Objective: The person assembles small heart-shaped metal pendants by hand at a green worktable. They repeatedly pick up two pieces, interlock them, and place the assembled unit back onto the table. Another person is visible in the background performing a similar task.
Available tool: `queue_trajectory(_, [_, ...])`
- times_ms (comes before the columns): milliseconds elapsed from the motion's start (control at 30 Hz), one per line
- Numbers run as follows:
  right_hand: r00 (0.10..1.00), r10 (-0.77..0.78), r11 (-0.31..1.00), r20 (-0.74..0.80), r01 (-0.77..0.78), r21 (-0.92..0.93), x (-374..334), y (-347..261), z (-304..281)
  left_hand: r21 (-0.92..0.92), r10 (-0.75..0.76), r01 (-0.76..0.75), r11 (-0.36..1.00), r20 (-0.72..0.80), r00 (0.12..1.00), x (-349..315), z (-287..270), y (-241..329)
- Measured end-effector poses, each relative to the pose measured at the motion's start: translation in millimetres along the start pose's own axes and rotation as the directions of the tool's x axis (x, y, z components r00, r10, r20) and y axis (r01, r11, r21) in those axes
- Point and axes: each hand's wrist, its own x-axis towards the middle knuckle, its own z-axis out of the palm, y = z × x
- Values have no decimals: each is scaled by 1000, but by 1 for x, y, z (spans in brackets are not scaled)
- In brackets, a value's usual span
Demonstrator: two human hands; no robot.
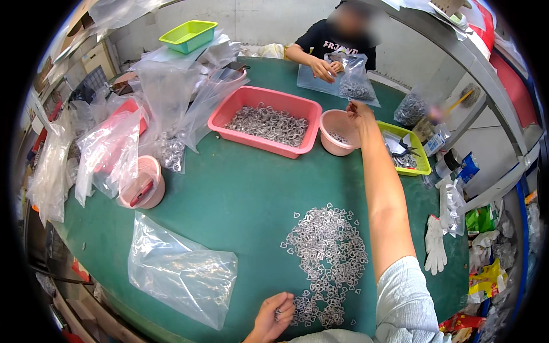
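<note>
A pile of small silver heart-shaped metal rings (pixel 329 248) is spread on the green table (pixel 229 188) in front of me. My left hand (pixel 274 317) is curled at the pile's near left edge, with a few heart rings showing between its fingers. My right arm stretches far across the table. Above the rim of a round pink basket (pixel 337 147) is my right hand (pixel 360 111), its fingers pinched together. Whatever small thing it holds is too small to name. Some metal pieces lie in that basket.
A pink tray (pixel 266 150) holds many metal rings. Beside the basket stands a yellow-green tray (pixel 422 154) with pliers (pixel 405 150). A clear plastic bag (pixel 177 271) lies flat at left. Across the table, a person (pixel 337 43) handles a bag of metal pieces. A white glove (pixel 435 246) lies at right.
</note>
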Motion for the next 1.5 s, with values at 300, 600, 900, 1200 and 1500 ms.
queue_trajectory(300, [998,-29,994,49,24,104,22,17,8,-7,13,-13,1000,-15,1000,-1,0,-1])
queue_trajectory(600, [993,-76,973,95,95,-210,4,-8,-7,30,-10,10,999,-16,1000,5,4,1])
queue_trajectory(900, [634,329,-95,700,760,-644,-256,36,-89,10,15,-15,1000,0,1000,-2,1,-3])
queue_trajectory(1200, [700,-370,-99,611,624,-775,-302,104,-184,-35,-26,32,999,146,989,4,-6,-11])
queue_trajectory(1500, [742,-477,296,471,640,-709,-350,95,-163,237,112,-125,963,72,991,-15,32,-34])
